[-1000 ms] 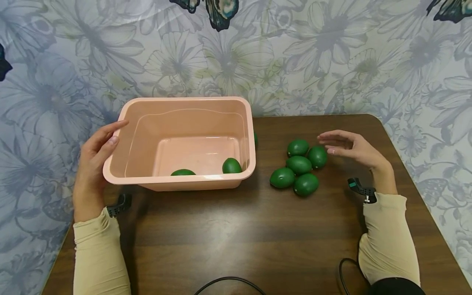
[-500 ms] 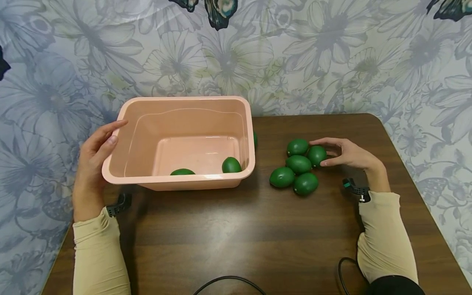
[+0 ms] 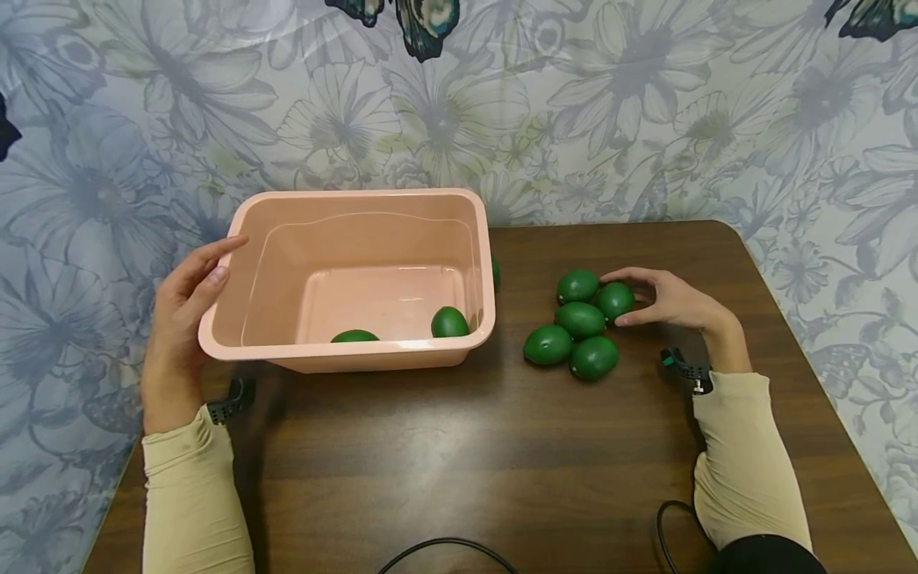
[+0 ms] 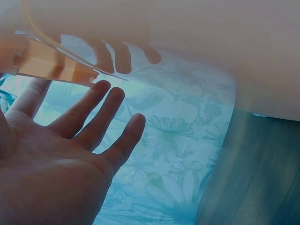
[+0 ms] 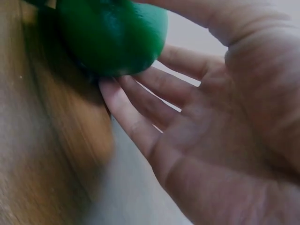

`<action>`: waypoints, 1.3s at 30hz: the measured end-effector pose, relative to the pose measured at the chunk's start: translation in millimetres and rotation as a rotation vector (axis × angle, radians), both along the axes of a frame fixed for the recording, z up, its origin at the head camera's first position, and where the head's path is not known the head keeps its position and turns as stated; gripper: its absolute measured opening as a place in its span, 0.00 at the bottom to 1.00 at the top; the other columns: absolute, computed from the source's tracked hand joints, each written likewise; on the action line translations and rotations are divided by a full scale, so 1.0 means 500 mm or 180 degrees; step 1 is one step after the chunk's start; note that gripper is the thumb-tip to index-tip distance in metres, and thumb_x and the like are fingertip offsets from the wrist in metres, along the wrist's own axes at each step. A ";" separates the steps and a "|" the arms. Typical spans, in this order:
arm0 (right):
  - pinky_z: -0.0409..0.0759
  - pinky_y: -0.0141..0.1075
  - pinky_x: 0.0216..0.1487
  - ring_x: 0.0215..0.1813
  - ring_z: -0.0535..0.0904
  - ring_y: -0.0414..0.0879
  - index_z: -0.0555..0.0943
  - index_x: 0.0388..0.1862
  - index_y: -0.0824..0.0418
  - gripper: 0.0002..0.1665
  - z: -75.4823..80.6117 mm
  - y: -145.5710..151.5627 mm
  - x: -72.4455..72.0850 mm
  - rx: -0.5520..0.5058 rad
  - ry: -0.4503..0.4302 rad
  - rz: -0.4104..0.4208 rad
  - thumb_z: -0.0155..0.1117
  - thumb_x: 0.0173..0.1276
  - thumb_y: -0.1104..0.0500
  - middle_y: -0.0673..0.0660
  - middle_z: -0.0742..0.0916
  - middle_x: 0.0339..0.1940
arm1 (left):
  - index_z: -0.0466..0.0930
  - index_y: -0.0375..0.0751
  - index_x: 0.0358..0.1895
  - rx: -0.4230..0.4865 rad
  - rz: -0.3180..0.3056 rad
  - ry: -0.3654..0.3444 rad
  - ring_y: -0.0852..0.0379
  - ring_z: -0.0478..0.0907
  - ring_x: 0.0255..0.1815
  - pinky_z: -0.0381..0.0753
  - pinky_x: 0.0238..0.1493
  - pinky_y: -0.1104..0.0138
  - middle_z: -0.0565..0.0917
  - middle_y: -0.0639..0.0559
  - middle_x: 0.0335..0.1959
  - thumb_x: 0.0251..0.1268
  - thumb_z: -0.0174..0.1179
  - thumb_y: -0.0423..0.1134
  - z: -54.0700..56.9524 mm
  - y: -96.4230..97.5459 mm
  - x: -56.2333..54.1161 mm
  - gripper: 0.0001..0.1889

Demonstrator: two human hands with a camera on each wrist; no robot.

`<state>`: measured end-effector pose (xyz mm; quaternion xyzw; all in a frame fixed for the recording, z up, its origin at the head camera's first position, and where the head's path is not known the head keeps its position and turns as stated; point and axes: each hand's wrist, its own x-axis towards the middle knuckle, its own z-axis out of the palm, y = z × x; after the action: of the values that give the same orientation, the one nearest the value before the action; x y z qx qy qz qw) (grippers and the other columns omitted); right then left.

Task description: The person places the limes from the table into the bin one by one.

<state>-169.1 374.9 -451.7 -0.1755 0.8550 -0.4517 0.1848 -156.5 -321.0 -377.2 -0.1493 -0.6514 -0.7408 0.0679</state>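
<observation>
My right hand pinches a lime near the worktop's far right corner; its wrist view shows curled fingers. My left hand, fingers spread, rests on the tub.

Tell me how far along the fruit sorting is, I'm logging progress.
Two green fruits already lie in the tub. The right hand grips one fruit of the five clustered on the table; the left hand touches the tub's side. Those five remain outside.

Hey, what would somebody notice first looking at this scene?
A pink tub on the left of a brown table, with two green eggs inside. The left hand rests against its end. The right hand pinches one green egg in the cluster of five.
</observation>
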 end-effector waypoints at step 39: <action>0.83 0.26 0.49 0.53 0.86 0.40 0.76 0.74 0.61 0.35 0.022 0.011 0.013 -0.0593 0.0388 -0.0663 0.74 0.69 0.66 0.53 0.81 0.67 | 0.72 0.26 0.73 0.0047 0.0018 -0.0065 0.49 0.84 0.57 0.88 0.51 0.67 0.78 0.37 0.69 0.79 0.52 0.28 0.004 0.004 0.002 0.23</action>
<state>-162.4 380.2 -440.9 -0.1294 0.8327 -0.5342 0.0676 -155.4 -319.2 -375.3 -0.1393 -0.6469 -0.7469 0.0644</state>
